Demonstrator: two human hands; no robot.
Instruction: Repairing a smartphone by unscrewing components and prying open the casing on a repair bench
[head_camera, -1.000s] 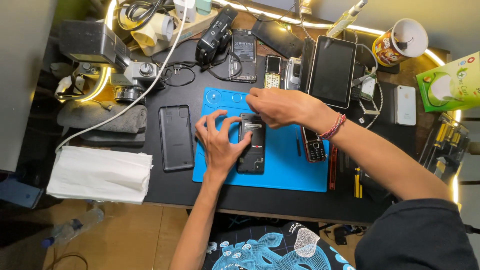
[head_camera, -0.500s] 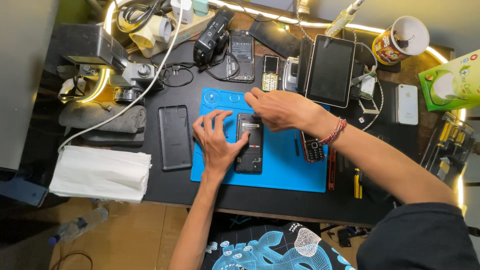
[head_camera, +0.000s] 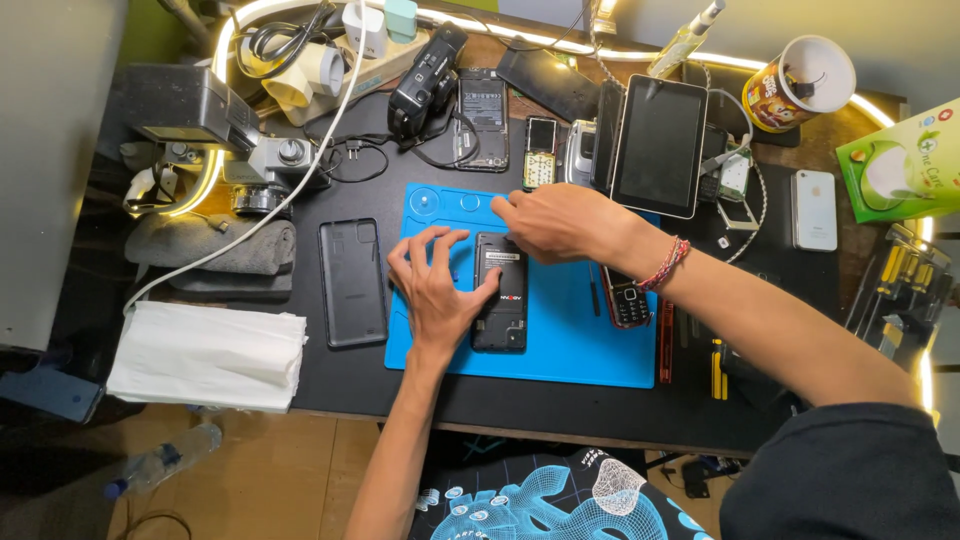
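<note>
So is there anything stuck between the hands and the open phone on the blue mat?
No, nothing is in between. The left hand lies flat right beside the open phone with its thumb on it, and the right hand touches its top end. The phone lies on the blue mat.

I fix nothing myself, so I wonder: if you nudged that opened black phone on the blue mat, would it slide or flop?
The opened phone looks flat and rigid, so it probably would not flop. It lies flat on the blue mat, which looks rubbery, so it likely grips rather than slides. The left hand rests beside it, likely steadying it.
</note>
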